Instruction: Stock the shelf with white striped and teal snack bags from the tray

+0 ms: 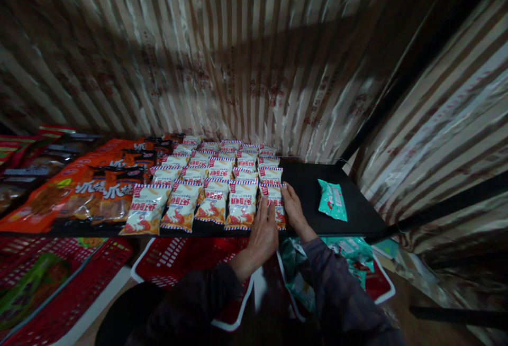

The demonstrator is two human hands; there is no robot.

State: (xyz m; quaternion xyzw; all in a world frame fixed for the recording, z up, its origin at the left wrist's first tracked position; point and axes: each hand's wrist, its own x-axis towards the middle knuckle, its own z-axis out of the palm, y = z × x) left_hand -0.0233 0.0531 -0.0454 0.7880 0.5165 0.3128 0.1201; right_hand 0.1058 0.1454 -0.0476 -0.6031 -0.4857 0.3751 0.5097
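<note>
Several white snack bags (242, 206) with blue-and-red striped edges, red lettering and a shrimp picture lie in rows on a black shelf (309, 187). My left hand (264, 235) lies with its fingers stretched over the front right snack bag (273, 193), touching its face and lower left side. Along that same bag's right edge rests my right hand (294, 208), fingers extended and touching near the upper corner. Its thumb is hard to make out. To the right, a single teal bag (332, 200) lies apart on the shelf.
Orange snack bags (107, 192) and dark red-topped packs (27, 171) fill the shelf's left. Below stand red baskets (170, 256), one with teal bags (353, 256). A striped plastic sheet (238, 60) hangs behind; a dark post (369, 118) rises at right.
</note>
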